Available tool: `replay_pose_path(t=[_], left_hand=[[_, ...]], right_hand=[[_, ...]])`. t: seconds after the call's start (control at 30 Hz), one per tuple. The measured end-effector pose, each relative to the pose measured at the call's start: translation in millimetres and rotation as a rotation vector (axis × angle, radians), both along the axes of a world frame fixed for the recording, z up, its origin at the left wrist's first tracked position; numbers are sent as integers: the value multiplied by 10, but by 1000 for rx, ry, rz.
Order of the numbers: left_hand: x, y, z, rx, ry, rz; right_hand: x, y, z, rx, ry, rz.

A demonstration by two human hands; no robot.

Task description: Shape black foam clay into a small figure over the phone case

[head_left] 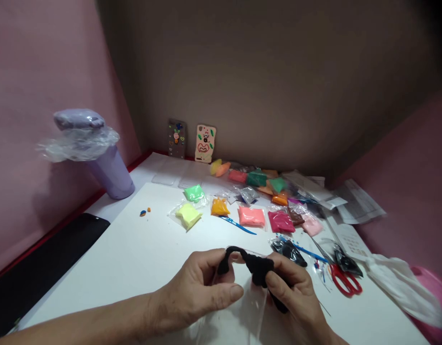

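Note:
My left hand (203,287) and my right hand (296,297) are closed on a lump of black clay (255,268) just above the white table (134,258). The left fingers pinch a thin stretched end of the clay; the right hand grips the thicker mass. A clear plastic bag (242,321) hangs under the hands, partly hidden by them. Just beyond the right hand lies a small bag of black clay (289,250).
Several small bags of coloured clay (250,215) lie across the table's middle and back. Red-handled scissors (345,280) and blue modelling tools (238,224) lie to the right. A purple cup (109,170) with a plastic-wrapped lid stands at left. Two decorated phone cases (205,143) lean against the wall.

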State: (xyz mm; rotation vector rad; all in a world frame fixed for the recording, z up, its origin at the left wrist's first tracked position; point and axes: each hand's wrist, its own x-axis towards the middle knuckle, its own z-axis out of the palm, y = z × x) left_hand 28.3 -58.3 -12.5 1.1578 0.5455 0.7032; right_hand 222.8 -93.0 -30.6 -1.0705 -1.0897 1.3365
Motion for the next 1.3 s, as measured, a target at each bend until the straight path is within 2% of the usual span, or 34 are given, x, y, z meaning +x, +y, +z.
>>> replay_pose_path(t=[0.13,0.3,0.4,0.53,0.67,0.83,1.0,1.17,1.3], left_hand=[[16,16,2,-82,-3,33],[33,24,23,-219,63,38],[25,41,56,-239,105,-5],[11,58,87,-239,116,-64],[19,49,76,-198,131,-81],[29,38,60,-152,153,-89],[40,29,110,-53,196,-136],[47,21,100,-19,150,-94],[31,20,68,-71,212,-115]], right_hand=[[-6,41,-25,-30,-84,-16],[-11,86,-40,-6,-163,-256],[6,77,-24,82,-293,-305],[36,66,77,274,-489,-251],[51,72,286,427,-614,-179],[50,65,550,356,-691,-17],[18,89,711,361,-797,101],[-29,119,802,350,-880,209],[11,73,771,371,-878,162]])
